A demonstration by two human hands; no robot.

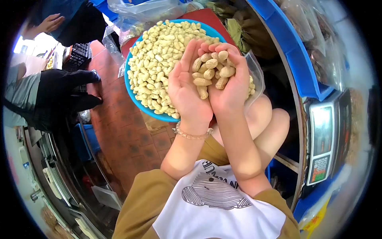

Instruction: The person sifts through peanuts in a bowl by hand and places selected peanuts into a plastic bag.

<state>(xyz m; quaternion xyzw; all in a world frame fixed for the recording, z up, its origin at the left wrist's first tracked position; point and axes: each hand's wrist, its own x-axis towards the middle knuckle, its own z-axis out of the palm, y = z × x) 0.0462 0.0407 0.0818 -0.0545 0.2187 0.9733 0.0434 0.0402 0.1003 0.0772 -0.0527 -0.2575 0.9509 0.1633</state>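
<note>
My left hand [190, 95], with a beaded bracelet [193, 136] at its wrist, is cupped against my right hand [230, 95]. Palms up and touching along their inner edges, the two form a bowl around several unshelled peanuts [209, 73]. Most of these peanuts rest toward my right palm and fingers; the left palm is partly bare. Beneath and beyond my hands a round blue basin [130, 95] is heaped with pale unshelled peanuts [153, 65]. A clear plastic bag [256, 73] shows beside my right hand, partly hidden by it.
The basin stands by a red surface [209, 20] above a red tiled floor [119, 131]. At right are a blue tray [284, 44] with bagged goods and a digital scale [321, 139]. Other people [51, 95] stand at left, near a black crate [77, 55].
</note>
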